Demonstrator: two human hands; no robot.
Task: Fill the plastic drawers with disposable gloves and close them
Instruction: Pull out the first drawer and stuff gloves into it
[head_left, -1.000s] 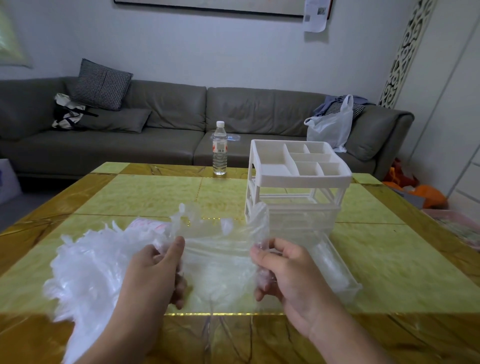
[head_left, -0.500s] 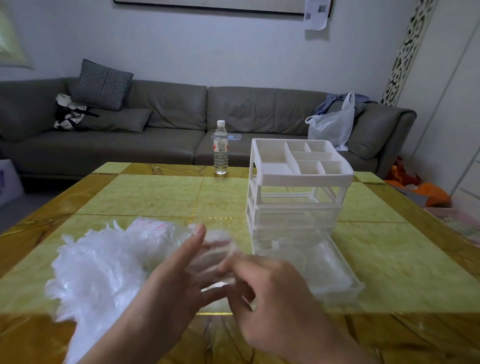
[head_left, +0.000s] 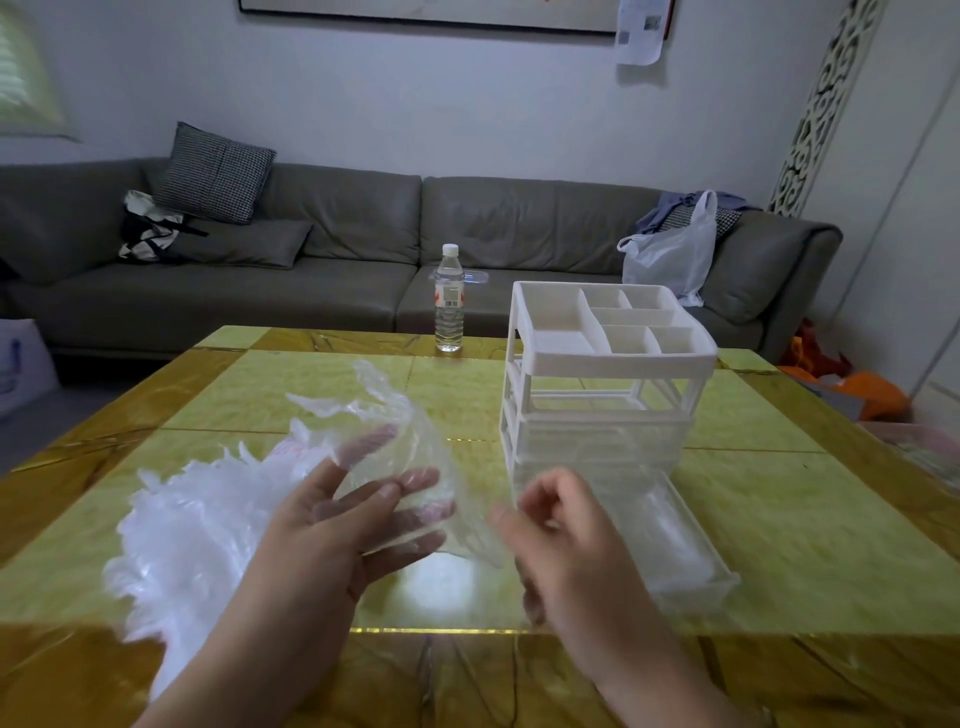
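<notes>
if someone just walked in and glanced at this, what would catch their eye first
Probably the two hands low in the middle: the left hand spread behind a clear disposable glove, the right hand pinching its edge. Next, the fluffy white pile of gloves on the yellow table at left. Then the white drawer unit at right, its bottom clear drawer pulled open toward the viewer.

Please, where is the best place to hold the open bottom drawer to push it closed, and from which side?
Probably the front wall of the drawer, taken from the near side, the one facing the person. The drawer sticks out of the organizer toward the near table edge, so that wall is the free, flat end. The right hand is nearest.
</notes>
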